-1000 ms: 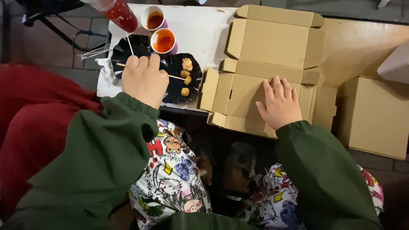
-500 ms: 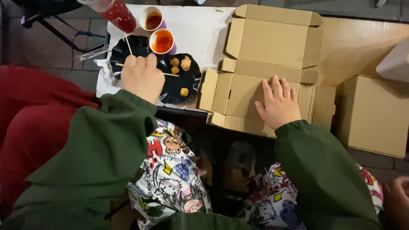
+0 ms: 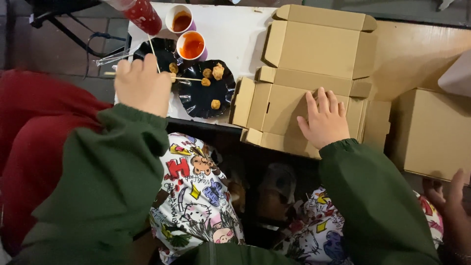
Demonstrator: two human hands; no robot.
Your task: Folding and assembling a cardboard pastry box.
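My left hand (image 3: 141, 86) is closed around a thin wooden skewer (image 3: 186, 79) that carries one fried ball over the black plates. The nearer black plate (image 3: 198, 100) holds three more fried balls (image 3: 212, 104). A second black plate (image 3: 162, 49) lies behind it with another skewer leaning on it. My right hand (image 3: 324, 121) rests flat, fingers spread, on the lower part of an opened flat cardboard box (image 3: 314, 54). Both arms wear dark green sleeves.
Two small cups of orange-red sauce (image 3: 192, 45) and a red bottle (image 3: 142, 12) stand on the white tabletop (image 3: 230, 34). A closed cardboard box (image 3: 434, 132) sits at the right. Another person's hand (image 3: 446, 196) shows at the lower right edge. Red fabric (image 3: 29, 142) lies left.
My left hand has drawn the skewer leftward, with one fried ball now off the nearer plate. Another person's hand has come into view at the lower right. My right hand stayed put.
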